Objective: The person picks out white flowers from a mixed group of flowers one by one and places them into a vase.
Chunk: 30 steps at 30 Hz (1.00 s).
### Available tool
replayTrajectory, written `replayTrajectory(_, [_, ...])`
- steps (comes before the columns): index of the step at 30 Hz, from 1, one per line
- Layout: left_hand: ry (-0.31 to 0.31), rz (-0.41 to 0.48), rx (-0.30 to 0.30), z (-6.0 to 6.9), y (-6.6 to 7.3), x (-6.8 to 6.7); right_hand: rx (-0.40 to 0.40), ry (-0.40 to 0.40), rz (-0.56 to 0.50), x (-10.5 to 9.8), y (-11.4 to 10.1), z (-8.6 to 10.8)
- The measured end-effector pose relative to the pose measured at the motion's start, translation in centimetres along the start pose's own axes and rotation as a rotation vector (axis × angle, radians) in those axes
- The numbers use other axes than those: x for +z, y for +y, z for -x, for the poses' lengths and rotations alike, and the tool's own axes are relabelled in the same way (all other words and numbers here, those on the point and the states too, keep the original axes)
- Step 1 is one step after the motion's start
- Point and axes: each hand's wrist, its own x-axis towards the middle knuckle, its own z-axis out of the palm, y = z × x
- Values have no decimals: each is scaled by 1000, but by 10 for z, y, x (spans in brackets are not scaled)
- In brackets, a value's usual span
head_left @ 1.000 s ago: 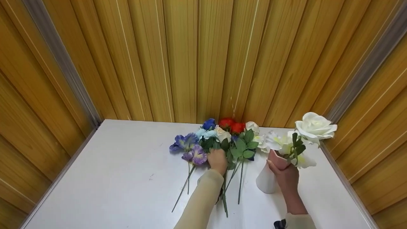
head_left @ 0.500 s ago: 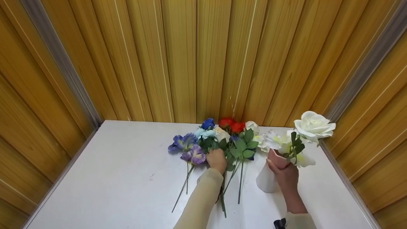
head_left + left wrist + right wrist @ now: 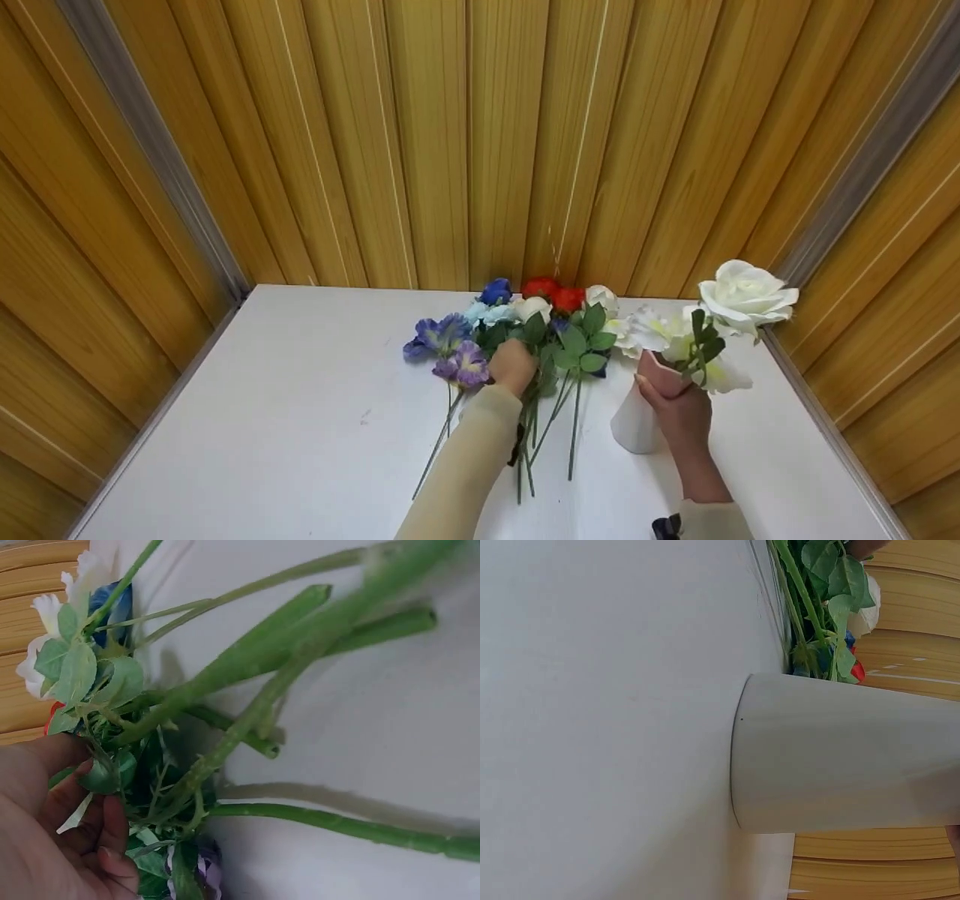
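Observation:
My left hand reaches into a pile of artificial flowers and holds the leafy upper stem of a cream-white rose. In the left wrist view its curled fingers lie among green leaves, and thick green stems point away from them; the exact grip is partly hidden. My right hand grips the upper part of a white vase with a pink inside, which stands on the table. A big white rose and other white flowers lean out of its mouth toward the right.
Purple-blue irises, light blue flowers, a dark blue rose and red flowers lie around the left hand. Their stems point toward the front of the white table. A wood-patterned wall rises behind the table.
The cream-white rose has shifted slightly and turned, and stems beneath my left hand have moved a little. My right hand still holds the vase in place.

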Motion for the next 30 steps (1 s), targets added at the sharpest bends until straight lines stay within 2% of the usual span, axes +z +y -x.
replayTrajectory(9, [-81, 245, 23, -6, 3, -22, 1, -14, -19, 0, -1, 0])
replayTrajectory(17, [-91, 413, 106, -11, 5, -33, -2, -22, -38, 1, 1, -1])
replayTrajectory(22, [-88, 483, 168, -8, 14, -43, -7, -19, -41, 1, 2, -1])
replayTrajectory(26, [-71, 506, 231, -3, 25, -54, -13, -26, -41, 0, 2, -2])
replayTrajectory(30, [-100, 544, 272, 3, 37, -68, -13, -30, -46, -1, 2, -3])
